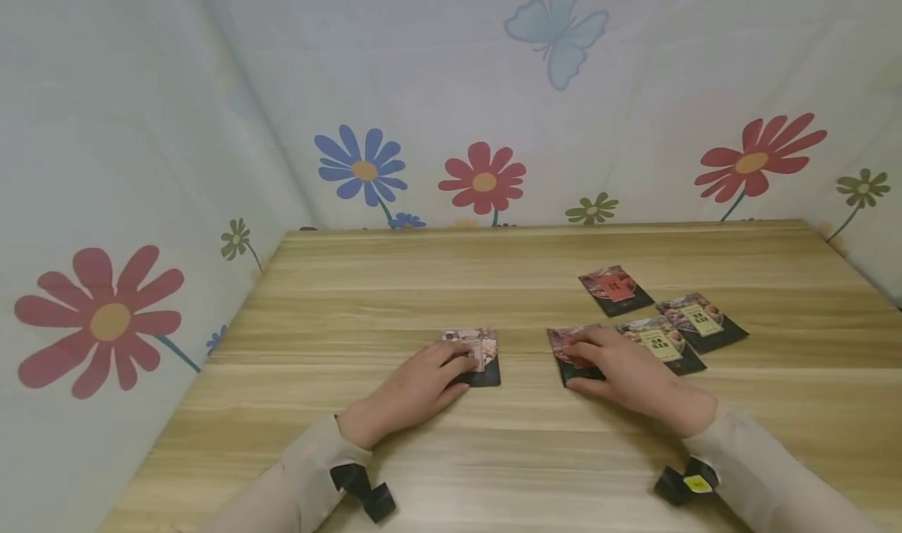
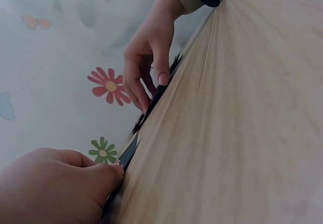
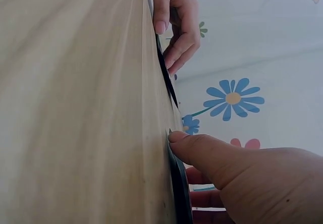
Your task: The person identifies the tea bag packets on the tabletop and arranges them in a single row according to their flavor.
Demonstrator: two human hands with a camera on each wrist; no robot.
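The person's left arm point(image 1: 282, 482) and right arm point(image 1: 768, 470) reach forward, leaning in toward the middle. The left grip point(image 1: 416, 384) and right grip point(image 1: 634, 372) are palm down, fingers bent, thumbs closest to the body.

- Between the left packet point(image 1: 486, 378) and the right packet point(image 1: 569, 369), I could pass over a bare strip of tabletop point(image 1: 523, 361).
- Left of the left hand point(image 1: 426, 380), I have wide room up to the patterned curtain point(image 1: 148, 157).
- A red-labelled packet point(image 1: 616, 289) and two yellow-labelled packets point(image 1: 701, 322) obstruct me around the right hand point(image 1: 625, 369).

Left hand point(image 1: 412, 384) and right hand point(image 1: 637, 369) seemingly grip flat packets point(image 1: 488, 375)
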